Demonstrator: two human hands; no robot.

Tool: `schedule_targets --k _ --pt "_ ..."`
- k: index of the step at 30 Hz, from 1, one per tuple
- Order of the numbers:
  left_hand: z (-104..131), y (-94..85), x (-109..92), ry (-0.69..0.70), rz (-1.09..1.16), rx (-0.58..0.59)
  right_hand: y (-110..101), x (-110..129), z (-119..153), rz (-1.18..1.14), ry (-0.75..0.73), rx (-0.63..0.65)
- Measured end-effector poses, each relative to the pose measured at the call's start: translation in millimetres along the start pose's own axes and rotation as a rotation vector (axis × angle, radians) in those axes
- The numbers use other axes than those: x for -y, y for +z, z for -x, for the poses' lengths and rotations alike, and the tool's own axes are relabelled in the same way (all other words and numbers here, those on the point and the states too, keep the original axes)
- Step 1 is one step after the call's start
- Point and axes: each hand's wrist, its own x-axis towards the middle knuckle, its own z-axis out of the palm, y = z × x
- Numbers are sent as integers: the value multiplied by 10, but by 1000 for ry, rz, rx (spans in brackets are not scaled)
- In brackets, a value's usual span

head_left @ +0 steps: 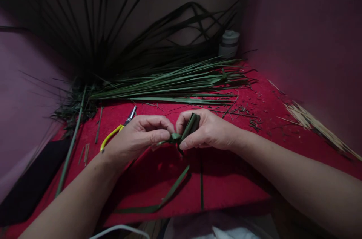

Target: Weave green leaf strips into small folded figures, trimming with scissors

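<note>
My left hand (148, 132) pinches one end of a folded green leaf strip (175, 136) between thumb and finger. Close beside it, my right hand (207, 129) grips the thicker folded part of the same leaf piece (191, 125), which stands up slantwise between thumb and fingers. Some of the folds are hidden behind my fingers. A pair of scissors (115, 133) with yellow handles lies behind my left hand, partly covered by it. Below both hands a loose green leaf strip (172, 192) rests bent on the red cloth.
Behind my hands a bundle of long green leaves (169, 84) lies across the red cloth (234, 186). Thin pale sticks (319, 126) lie at the right edge. A lidded white container (229, 44) stands at the back. Something flat and black (36, 175) is at the left.
</note>
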Motion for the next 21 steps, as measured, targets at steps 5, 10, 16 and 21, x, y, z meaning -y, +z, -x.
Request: schedule_targets --k 5,10,16,21 --pt "-30 -38 -52 -64 -102 140 -1 -48 -6 118 33 73" --pt "-17 -7 -82 -99 -175 207 -7 -69 -15 198 44 118" --pt "-11 43 -76 -175 -119 193 -32 -59 -8 247 100 159" --pt "-11 46 -54 -229 -96 185 -49 -12 13 252 208 187"
